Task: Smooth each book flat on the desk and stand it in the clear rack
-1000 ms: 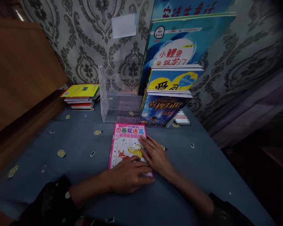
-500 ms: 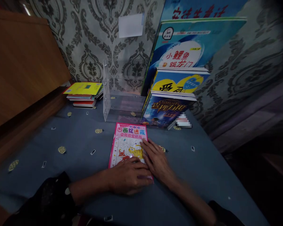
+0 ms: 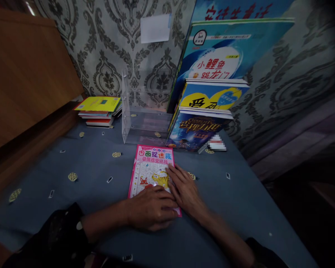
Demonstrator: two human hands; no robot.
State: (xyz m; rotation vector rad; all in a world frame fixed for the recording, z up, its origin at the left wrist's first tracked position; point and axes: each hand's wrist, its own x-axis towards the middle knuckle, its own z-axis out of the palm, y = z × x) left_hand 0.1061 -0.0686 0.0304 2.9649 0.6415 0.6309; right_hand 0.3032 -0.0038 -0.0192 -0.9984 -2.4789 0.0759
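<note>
A pink children's picture book point(image 3: 153, 153), with a red fox and a yellow striped cat on its cover, lies flat on the cloth. Across the lower part of the cover rests my left hand point(image 3: 153, 208), its fingers bent a little and its thumb out of sight. My right hand point(image 3: 187, 191) lies along the book's right edge, fingers stretched out and their tips on the cover. Just behind the book stands a clear acrylic book rack point(image 3: 145, 139). Its right side holds several upright books, the front one a dark blue book point(image 3: 197, 130).
A pile of books topped by a yellow one point(image 3: 99, 104) sits at the back left, beside a wooden panel point(image 3: 30, 74). The blue tablecloth point(image 3: 95, 167) has a pineapple print. Behind the rack is a patterned wall point(image 3: 106, 48) with a white card point(image 3: 155, 29).
The left hand's fingers have drawn slightly closer together and lower on the cover. The right hand and the book look unmoved.
</note>
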